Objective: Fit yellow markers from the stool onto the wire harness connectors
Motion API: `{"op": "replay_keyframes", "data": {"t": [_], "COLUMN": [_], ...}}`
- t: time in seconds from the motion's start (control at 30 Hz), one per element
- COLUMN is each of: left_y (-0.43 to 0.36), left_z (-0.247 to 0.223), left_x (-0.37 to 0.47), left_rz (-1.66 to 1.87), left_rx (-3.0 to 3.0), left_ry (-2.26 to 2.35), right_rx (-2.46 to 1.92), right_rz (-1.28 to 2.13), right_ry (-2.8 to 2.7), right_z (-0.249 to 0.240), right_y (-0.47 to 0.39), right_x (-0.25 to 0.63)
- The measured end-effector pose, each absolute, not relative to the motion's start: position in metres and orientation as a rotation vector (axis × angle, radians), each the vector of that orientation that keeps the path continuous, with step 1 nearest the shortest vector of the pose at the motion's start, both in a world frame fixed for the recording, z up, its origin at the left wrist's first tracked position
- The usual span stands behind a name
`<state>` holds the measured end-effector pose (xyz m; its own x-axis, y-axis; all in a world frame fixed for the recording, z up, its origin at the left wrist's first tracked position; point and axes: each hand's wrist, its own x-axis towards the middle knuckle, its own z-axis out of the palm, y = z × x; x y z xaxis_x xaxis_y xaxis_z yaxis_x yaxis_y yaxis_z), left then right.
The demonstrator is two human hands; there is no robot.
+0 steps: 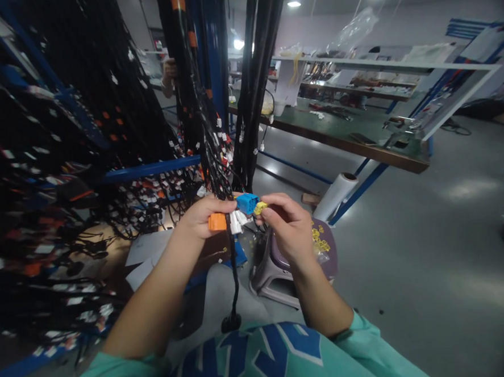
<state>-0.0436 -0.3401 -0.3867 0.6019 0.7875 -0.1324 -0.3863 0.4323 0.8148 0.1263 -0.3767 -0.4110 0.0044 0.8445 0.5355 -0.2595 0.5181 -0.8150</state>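
Observation:
My left hand [203, 213] is closed on a blue connector [247, 203] at the end of a black wire harness [234, 263]. An orange connector [217, 222] and several white connectors [236, 222] hang just below these fingers. Between thumb and fingertips, my right hand [289, 223] pinches a small yellow clip [260, 208]. The clip is at the right face of the blue connector; whether it is seated inside cannot be made out. More yellow clips [321, 238] lie on a purple-topped stool [331, 257] beyond my right wrist.
Hanging black harnesses [100, 78] with many connectors fill the left side, on a blue frame [148, 170]. At the right stands a green-topped workbench [337, 126] with tools. A roll of clear film [336, 194] leans below it. Another person's hand [169, 74] shows behind the harnesses.

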Motion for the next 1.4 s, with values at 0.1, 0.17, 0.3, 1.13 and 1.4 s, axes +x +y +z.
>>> {"op": "replay_keyframes", "data": {"t": [0.1,0.17,0.3,1.13,1.4], "left_y": [-0.342,-0.343,-0.346,-0.352,-0.359], "left_z": [-0.386,-0.385,-0.385,-0.381,-0.378], "left_x": [-0.043,-0.042,-0.040,-0.043,-0.043], "left_rz": [0.787,0.814,0.856,0.831,0.929], "left_rx": [0.821,0.810,0.797,0.854,0.839], "left_ry": [0.586,0.596,0.601,0.512,0.612], "right_rx": [-0.628,-0.638,-0.625,-0.549,-0.543], "right_rz": [0.838,0.804,0.787,1.183,1.263], "right_ry": [-1.366,-1.386,-1.407,-1.293,-1.277], "right_z": [-0.405,-0.402,-0.400,-0.396,-0.393], "right_y": [-0.380,-0.381,-0.382,-0.373,-0.377], "right_x": [0.126,0.125,0.125,0.118,0.114]}}
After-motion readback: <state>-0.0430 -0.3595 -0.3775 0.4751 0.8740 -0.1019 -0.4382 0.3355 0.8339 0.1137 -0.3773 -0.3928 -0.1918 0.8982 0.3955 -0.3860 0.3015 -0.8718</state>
